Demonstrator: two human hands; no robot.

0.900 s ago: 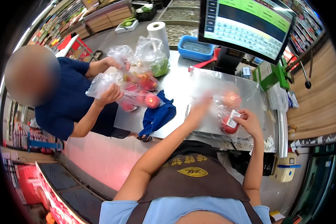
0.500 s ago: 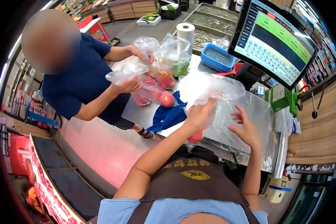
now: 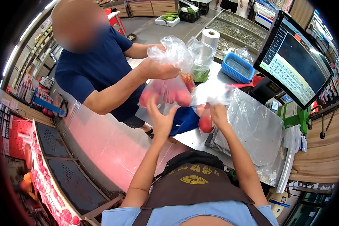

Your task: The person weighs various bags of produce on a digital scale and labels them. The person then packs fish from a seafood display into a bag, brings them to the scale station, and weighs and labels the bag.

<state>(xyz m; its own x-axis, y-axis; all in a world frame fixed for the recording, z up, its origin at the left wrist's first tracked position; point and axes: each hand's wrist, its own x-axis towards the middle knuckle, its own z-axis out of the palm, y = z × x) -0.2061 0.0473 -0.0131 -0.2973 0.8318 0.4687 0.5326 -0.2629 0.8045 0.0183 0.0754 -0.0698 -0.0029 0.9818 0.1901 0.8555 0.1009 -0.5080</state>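
My right hand (image 3: 219, 115) grips the gathered neck of a clear bag of red fruit (image 3: 206, 123), which hangs by the table's near edge. My left hand (image 3: 161, 119) has its fingers spread, just below and in front of another bag of red fruit (image 3: 167, 92). A person in a dark blue shirt (image 3: 81, 71) holds that second bag up by its top. Whether my left fingertips touch it, I cannot tell. Behind it stand a bag with green leaves (image 3: 200, 73) and a plastic roll (image 3: 210, 38). A blue cloth (image 3: 185, 120) lies between my hands.
On the right is a plastic-covered metal plate (image 3: 252, 126) on the counter. A tilted touch screen (image 3: 295, 60), blue trays (image 3: 237, 67) and a green device (image 3: 292, 115) stand behind it. A lit red display (image 3: 49, 184) is at the lower left.
The labelled fruit bag has come off the plate toward the left and is now in my right hand. My left hand has let go and moved left. The other person has lifted a fruit bag nearer.
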